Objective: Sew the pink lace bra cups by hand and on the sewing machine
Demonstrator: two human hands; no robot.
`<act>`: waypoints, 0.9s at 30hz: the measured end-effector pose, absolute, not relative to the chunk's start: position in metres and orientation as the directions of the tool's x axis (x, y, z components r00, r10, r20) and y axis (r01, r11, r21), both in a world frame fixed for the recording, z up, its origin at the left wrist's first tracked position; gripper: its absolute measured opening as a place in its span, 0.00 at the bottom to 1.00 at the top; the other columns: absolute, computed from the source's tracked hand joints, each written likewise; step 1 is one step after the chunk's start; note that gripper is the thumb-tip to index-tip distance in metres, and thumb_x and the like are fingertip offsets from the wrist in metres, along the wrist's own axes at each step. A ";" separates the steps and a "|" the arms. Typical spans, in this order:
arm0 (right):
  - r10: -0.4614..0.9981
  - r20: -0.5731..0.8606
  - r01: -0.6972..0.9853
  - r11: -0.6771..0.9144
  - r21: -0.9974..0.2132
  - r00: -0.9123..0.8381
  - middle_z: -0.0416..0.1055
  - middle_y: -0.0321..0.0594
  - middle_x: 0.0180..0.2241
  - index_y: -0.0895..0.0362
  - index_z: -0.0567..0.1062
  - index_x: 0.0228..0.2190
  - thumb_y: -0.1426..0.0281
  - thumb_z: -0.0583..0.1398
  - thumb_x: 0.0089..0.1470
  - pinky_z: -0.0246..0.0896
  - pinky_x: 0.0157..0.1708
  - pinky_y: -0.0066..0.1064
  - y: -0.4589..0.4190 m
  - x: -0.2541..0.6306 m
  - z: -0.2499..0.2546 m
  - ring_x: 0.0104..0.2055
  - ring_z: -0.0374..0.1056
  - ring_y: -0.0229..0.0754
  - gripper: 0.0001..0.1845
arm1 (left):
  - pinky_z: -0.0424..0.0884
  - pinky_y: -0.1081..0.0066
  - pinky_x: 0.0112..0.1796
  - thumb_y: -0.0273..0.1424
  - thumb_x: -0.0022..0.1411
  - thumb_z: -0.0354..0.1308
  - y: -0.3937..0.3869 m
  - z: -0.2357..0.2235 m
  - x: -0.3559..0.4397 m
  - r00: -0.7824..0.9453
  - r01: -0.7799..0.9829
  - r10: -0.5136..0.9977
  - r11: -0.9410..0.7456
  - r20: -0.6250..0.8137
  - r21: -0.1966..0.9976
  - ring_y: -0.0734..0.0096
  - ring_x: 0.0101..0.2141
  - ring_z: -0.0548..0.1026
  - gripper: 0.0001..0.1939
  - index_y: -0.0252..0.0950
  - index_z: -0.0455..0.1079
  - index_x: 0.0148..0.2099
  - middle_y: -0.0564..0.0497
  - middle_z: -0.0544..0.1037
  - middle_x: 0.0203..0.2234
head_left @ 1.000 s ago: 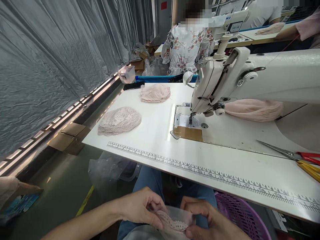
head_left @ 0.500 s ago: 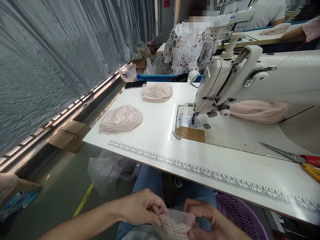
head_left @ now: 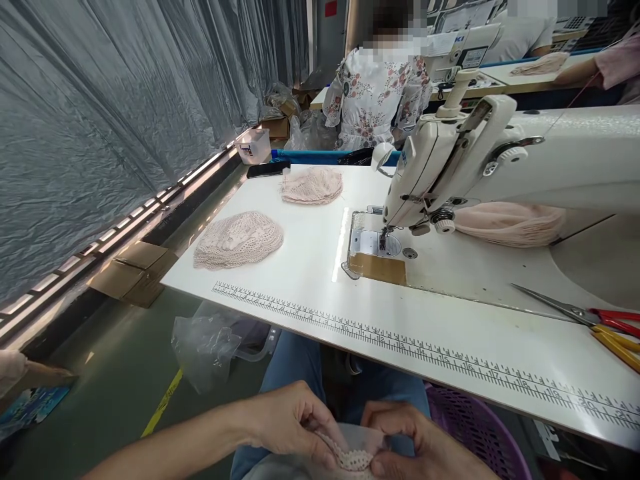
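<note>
Lace (head_left: 355, 460) sits pinched in the fingers of my left hand (head_left: 285, 423) and right hand (head_left: 420, 437), off the sewing machine (head_left: 425, 157), left of which lies a stack (head_left: 237, 241).

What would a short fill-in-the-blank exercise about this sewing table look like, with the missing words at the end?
The lace-edged cloth is pinched between the left hand and the ____ hand.
On the tabletop, left of the sewing machine, lie ____ lace piles.
The basket below the tabletop is coloured ____.
The stripe on the floor is ____.

Missing words: right; two; purple; yellow.
</note>
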State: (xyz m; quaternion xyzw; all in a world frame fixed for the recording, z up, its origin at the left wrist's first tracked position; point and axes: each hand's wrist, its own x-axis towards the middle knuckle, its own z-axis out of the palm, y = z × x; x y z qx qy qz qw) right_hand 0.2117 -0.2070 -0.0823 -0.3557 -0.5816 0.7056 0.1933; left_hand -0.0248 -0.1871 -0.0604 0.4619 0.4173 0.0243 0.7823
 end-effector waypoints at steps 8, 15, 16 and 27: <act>0.653 -0.272 0.135 -0.253 -0.958 -0.707 0.71 0.39 0.30 0.57 0.81 0.29 0.55 0.63 0.53 0.59 0.36 0.32 -0.201 0.213 -0.074 0.35 0.67 0.43 0.17 | 0.70 0.77 0.34 0.48 0.40 0.71 -0.186 -0.061 -0.031 0.671 0.312 0.428 0.577 -0.605 0.755 0.75 0.26 0.72 0.24 0.38 0.80 0.37 0.52 0.78 0.24; 0.656 -0.258 0.136 -0.232 -0.963 -0.709 0.70 0.38 0.28 0.58 0.80 0.27 0.54 0.65 0.50 0.59 0.34 0.30 -0.201 0.212 -0.073 0.33 0.66 0.41 0.18 | 0.72 0.74 0.37 0.43 0.43 0.71 -0.185 -0.063 -0.036 0.662 0.318 0.425 0.586 -0.617 0.745 0.71 0.29 0.76 0.20 0.37 0.80 0.37 0.50 0.81 0.28; 0.655 -0.260 0.138 -0.233 -0.963 -0.710 0.70 0.37 0.28 0.58 0.80 0.27 0.55 0.66 0.48 0.59 0.33 0.30 -0.201 0.210 -0.073 0.32 0.66 0.41 0.17 | 0.72 0.74 0.37 0.43 0.43 0.71 -0.185 -0.062 -0.037 0.665 0.313 0.425 0.588 -0.615 0.746 0.70 0.29 0.76 0.20 0.37 0.80 0.37 0.50 0.81 0.28; 0.720 -0.298 0.207 -0.214 -0.955 -0.627 0.73 0.37 0.30 0.58 0.78 0.28 0.69 0.65 0.47 0.61 0.36 0.30 -0.206 0.206 -0.078 0.34 0.67 0.42 0.05 | 0.71 0.72 0.37 0.40 0.44 0.71 -0.185 -0.062 -0.045 0.649 0.293 0.435 0.615 -0.624 0.733 0.69 0.29 0.76 0.19 0.35 0.80 0.37 0.49 0.80 0.28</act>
